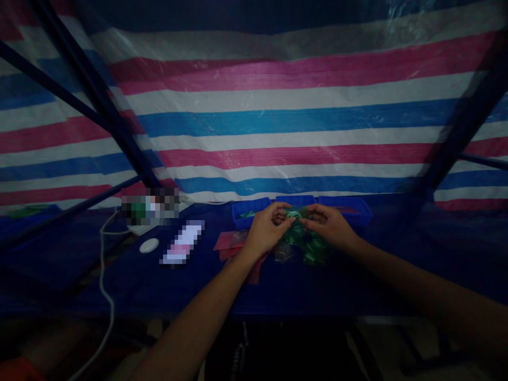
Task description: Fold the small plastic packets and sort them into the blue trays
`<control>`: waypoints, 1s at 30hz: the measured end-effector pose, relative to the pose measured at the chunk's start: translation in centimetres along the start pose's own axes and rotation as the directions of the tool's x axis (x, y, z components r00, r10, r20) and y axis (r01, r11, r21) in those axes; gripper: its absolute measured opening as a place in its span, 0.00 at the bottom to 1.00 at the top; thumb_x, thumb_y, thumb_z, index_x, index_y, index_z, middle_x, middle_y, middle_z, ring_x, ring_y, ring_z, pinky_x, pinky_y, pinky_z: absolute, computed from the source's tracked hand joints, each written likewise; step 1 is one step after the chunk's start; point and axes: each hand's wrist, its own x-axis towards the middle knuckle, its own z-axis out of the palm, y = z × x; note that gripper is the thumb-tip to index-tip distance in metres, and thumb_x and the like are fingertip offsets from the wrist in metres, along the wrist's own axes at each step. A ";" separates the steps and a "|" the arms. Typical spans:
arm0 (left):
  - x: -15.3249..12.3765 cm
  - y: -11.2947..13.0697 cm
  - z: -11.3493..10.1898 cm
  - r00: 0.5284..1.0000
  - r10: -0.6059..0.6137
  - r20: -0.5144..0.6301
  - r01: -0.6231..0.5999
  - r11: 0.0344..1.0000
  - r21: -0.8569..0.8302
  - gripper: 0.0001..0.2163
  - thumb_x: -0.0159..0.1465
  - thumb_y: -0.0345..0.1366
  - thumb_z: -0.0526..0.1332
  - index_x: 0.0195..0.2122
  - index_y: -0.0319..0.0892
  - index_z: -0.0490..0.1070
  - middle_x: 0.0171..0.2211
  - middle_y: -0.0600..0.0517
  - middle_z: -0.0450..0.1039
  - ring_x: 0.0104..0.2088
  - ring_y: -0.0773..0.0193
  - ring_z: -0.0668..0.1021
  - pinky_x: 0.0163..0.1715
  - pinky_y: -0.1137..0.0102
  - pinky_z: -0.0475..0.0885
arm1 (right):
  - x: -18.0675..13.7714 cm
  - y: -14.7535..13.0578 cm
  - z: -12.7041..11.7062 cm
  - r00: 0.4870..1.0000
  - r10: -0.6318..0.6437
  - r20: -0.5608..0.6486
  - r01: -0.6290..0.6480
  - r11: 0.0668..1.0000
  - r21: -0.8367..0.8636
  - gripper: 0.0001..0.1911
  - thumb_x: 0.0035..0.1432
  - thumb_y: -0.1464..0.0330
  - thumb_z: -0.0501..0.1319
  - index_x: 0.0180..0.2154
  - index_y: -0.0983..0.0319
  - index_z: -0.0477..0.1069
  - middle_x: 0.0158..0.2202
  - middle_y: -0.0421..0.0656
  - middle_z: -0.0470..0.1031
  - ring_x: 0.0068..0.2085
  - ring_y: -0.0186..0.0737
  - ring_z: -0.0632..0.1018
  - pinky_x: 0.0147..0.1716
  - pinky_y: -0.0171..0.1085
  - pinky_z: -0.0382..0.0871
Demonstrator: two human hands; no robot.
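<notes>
Both hands meet over the table, pinching a small shiny green plastic bag (294,212) between them. My left hand (270,225) has thumb and fingers closed on its left side. On its right side, my right hand (327,222) grips it the same way. Beneath the hands lies a loose heap of green plastic bags (315,248). A clear crinkled bag (283,253) rests just left of that heap. Red plastic bags (230,241) lie under and beside my left wrist. The dim light hides fine detail of what the fingers hold.
Behind the hands stand blue trays (345,207), with some plastic pieces inside. To the left are a phone (182,243), a round white object (149,245) and a white power strip (148,226) with a white cable (103,275). Blue frame bars (99,106) and a striped sheet (278,121) enclose the table.
</notes>
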 end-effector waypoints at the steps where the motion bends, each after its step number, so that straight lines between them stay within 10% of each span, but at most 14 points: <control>1: 0.0 0.0 0.0 1.000 0.004 -0.007 -0.004 1.000 -0.019 0.15 0.65 0.39 0.65 0.52 0.43 0.70 0.41 0.46 0.79 0.40 0.60 0.82 0.40 0.64 0.78 | 0.1 0.1 -0.1 1.000 0.009 0.002 -0.009 1.000 0.020 0.20 0.49 0.57 0.72 0.41 0.59 0.72 0.38 0.44 0.81 0.34 0.40 0.81 0.39 0.42 0.77; 9: 0.2 -0.5 -0.3 1.000 0.020 -0.011 -0.020 1.000 -0.002 0.11 0.64 0.37 0.66 0.47 0.43 0.74 0.42 0.46 0.80 0.40 0.59 0.81 0.45 0.60 0.77 | 0.0 -0.1 -0.2 1.000 -0.001 -0.018 0.002 0.999 0.033 0.19 0.49 0.58 0.72 0.41 0.58 0.73 0.41 0.44 0.80 0.39 0.42 0.81 0.44 0.44 0.76; 16: 0.3 0.6 -1.0 0.985 0.167 -0.049 -0.158 0.976 0.151 0.06 0.64 0.30 0.63 0.38 0.46 0.79 0.54 0.49 0.75 0.56 0.55 0.75 0.58 0.55 0.69 | 0.2 -0.3 -0.9 0.966 -0.255 -0.031 0.242 0.944 -0.225 0.06 0.57 0.68 0.63 0.34 0.56 0.80 0.53 0.44 0.73 0.56 0.45 0.74 0.57 0.46 0.66; 23: 0.4 -0.3 -0.8 0.992 0.118 -0.038 -0.112 0.984 0.141 0.10 0.68 0.30 0.57 0.43 0.44 0.78 0.45 0.49 0.79 0.48 0.59 0.79 0.53 0.60 0.73 | -0.2 -0.6 -0.6 0.979 -0.202 0.026 0.202 0.942 -0.268 0.13 0.61 0.68 0.58 0.43 0.52 0.81 0.52 0.42 0.74 0.45 0.43 0.79 0.48 0.47 0.74; 30: 0.6 0.9 -3.2 0.946 0.292 -0.138 -0.155 0.785 0.599 0.13 0.68 0.33 0.57 0.52 0.42 0.75 0.55 0.45 0.72 0.57 0.54 0.73 0.60 0.57 0.67 | -0.2 -0.5 -0.5 0.959 -0.281 0.038 0.279 0.907 -0.316 0.12 0.64 0.67 0.59 0.45 0.53 0.78 0.53 0.44 0.75 0.56 0.46 0.75 0.52 0.48 0.73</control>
